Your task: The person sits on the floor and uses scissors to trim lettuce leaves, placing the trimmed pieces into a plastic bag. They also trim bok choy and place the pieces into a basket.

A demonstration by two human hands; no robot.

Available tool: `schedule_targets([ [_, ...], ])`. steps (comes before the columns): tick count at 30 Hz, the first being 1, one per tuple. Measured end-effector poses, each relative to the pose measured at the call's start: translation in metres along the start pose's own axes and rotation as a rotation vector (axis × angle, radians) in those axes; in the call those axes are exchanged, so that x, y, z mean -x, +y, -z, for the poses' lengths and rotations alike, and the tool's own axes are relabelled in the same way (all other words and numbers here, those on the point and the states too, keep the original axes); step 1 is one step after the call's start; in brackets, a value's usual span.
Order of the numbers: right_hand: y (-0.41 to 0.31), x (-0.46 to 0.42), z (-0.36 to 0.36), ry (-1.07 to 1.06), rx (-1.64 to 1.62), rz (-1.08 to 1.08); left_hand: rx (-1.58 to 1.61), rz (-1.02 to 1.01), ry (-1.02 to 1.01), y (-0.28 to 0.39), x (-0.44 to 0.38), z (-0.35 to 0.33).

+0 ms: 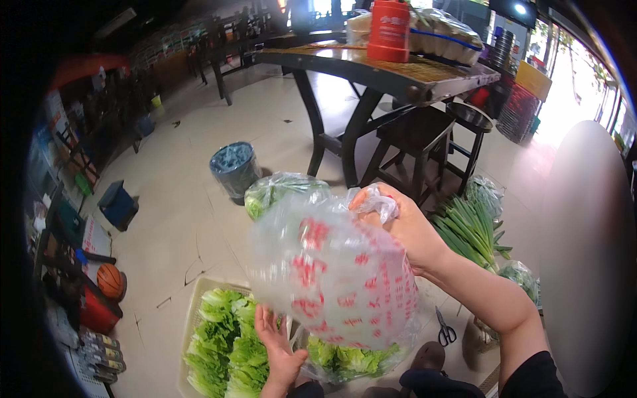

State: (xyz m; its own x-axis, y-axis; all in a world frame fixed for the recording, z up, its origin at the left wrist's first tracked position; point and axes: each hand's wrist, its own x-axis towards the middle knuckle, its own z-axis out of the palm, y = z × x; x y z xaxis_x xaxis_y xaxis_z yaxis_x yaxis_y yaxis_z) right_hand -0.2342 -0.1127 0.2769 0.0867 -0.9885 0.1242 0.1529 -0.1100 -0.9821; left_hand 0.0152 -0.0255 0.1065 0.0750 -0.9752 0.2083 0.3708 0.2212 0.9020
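Note:
Pinched at its gathered top, a translucent plastic bag (348, 278) with red writing hangs from my right hand (393, 214). The bag looks puffed out; what is inside shows only as a pale blur. My left hand (281, 343) is beside its lower left edge, fingers apart and holding nothing. Under the bag, leafy lettuce (348, 357) shows inside clear plastic; I cannot tell whether that plastic belongs to the same bag. To the left, a cream plastic crate (185, 343) holds rows of green lettuce (219, 338). Black-handled scissors (446, 332) lie on the floor at the right.
Ahead are a bagged leafy vegetable (286, 191), a lined bin (234, 166), a wooden table (343, 67) and dark stools (415, 129). Green onions (468, 234) and another bag of greens (520, 281) lie right. A basketball (110, 281) sits far left.

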Motion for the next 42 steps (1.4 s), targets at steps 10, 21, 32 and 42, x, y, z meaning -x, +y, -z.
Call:
schedule_targets([
  [10,0.092,0.003,-0.103,-0.411,0.646,0.297,0.639,0.678,0.041,-0.029,-0.008,0.032],
  [21,0.018,-0.055,-0.064,-0.689,1.466,0.718,0.626,-0.009,0.444,0.012,-0.049,0.071],
  [32,-0.162,-0.287,0.054,0.628,2.086,1.213,0.191,0.456,0.112,-0.047,0.000,0.037],
  [42,-0.011,-0.089,0.008,-0.460,1.802,0.514,-0.662,0.541,-0.096,-0.093,0.017,0.098],
])
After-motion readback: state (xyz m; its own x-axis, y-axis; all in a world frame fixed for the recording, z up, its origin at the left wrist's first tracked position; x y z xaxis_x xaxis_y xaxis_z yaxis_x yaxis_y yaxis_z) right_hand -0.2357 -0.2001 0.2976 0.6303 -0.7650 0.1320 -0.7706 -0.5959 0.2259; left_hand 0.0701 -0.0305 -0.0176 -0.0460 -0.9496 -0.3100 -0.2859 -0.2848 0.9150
